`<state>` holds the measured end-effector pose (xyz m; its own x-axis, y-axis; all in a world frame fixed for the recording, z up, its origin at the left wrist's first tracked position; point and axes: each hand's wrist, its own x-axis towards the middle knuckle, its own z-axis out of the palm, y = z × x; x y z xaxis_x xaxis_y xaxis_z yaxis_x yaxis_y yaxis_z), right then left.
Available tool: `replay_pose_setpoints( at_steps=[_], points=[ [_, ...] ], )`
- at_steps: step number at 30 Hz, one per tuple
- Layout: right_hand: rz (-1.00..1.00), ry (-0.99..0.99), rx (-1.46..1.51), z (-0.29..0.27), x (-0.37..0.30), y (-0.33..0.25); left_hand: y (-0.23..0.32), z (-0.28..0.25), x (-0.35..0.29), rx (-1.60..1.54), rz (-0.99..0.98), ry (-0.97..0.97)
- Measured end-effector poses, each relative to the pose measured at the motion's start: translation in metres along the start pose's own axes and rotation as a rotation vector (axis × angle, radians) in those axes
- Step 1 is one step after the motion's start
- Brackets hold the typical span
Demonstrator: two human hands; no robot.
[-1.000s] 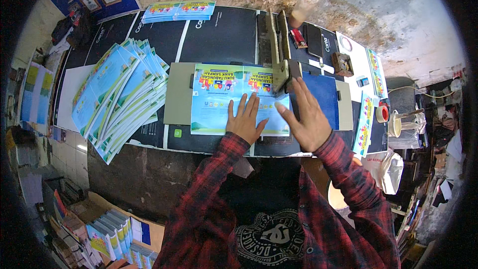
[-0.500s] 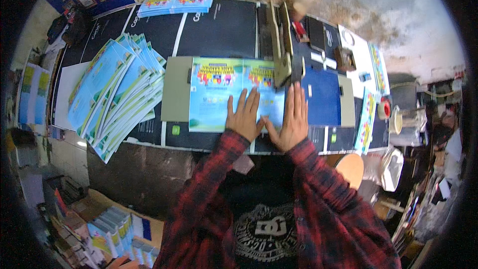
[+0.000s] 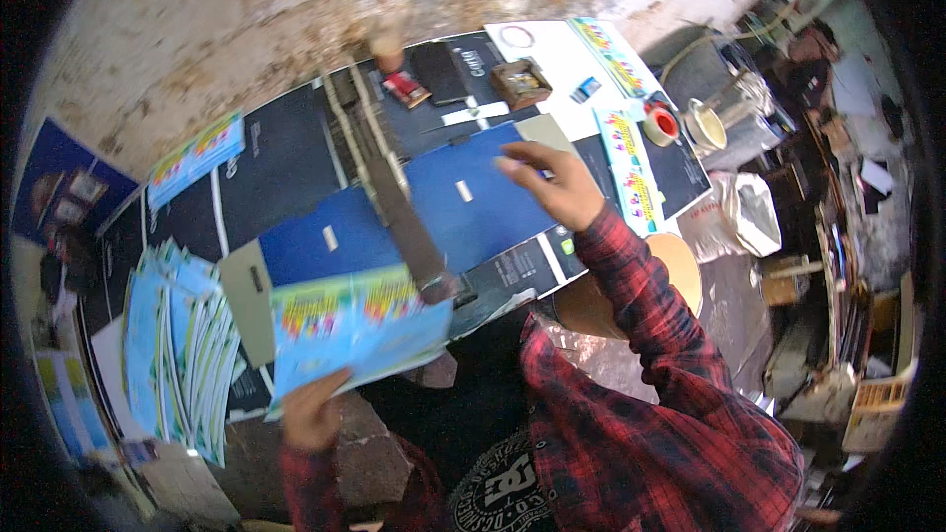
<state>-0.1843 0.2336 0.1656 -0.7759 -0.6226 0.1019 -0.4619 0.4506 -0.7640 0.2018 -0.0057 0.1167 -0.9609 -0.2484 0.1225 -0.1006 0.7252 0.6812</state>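
Observation:
My left hand (image 3: 315, 412) is closed on the near edge of a printed sheet (image 3: 360, 340), coloured blue and green. I cannot tell whether it is one sheet or several. The sheet sticks out over the table's front edge, and its right end is beside the tip of a long brown bar-like arm (image 3: 404, 222). My right hand (image 3: 562, 185) hovers over the right part of a flat blue board (image 3: 483, 207), its fingers apart and nothing seen in them. The board's left part (image 3: 296, 248) lies bare beyond the sheet.
At the left lies a fanned pile of printed sheets (image 3: 177, 345), with a smaller stack (image 3: 197, 160) behind it. A small box (image 3: 520, 84), a tape roll (image 3: 660, 125), a cream mug (image 3: 705, 123) and printed strips (image 3: 631, 172) are on the right. A round stool (image 3: 675, 281) stands near.
My left hand has pulled the printed sheet off the blue board, left and toward me. My right hand has lifted away to the right. The whole view has turned rightward.

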Motion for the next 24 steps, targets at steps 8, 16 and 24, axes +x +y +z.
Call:
replay_pose_setpoints(
  at_steps=[8, 16, 24],
  points=[
    [0.558, 0.427, -0.653, -0.120, -0.045, 0.286, -0.079, -0.154, -0.069, 0.361, -0.534, 0.458],
    [1.042, 0.181, -0.623, -0.135, -0.016, 0.277, -0.108, -0.169, -0.067, 0.441, -0.576, 0.373],
    [1.125, 0.068, -0.525, -0.144, 0.010, 0.251, -0.108, -0.161, -0.082, 0.434, -0.444, 0.412]
  ],
)
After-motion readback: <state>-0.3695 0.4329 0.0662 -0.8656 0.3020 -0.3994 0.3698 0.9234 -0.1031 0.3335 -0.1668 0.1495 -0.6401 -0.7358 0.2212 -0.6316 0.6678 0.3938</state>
